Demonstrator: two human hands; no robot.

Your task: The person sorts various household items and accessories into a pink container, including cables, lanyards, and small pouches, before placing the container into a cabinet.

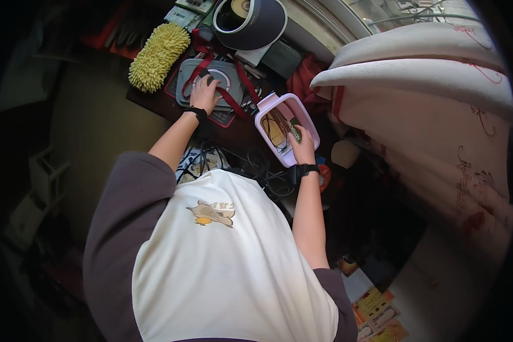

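Note:
My left hand (205, 94) rests on a grey plastic lid (186, 73) with a pale ring on its top, its fingers spread. A dark red strap (232, 104) runs across the lid beside that hand. On the right, my right hand (303, 146) reaches into a lilac plastic box (260, 126). Its thumb and fingers are closed on a small dark green packet (294, 130) with pale print. Inside the box, a brown-and-yellow package (275, 132) and a thin dark cable lie next to that packet.
A yellow chenille duster (159, 57) lies at the far left of the dark table. Behind the lid stands a dark visor cap (251, 25). Black cables (276, 181) tangle near my body. A pale curtain (416, 108) hangs at the right, and a white stool (45, 176) stands at the left.

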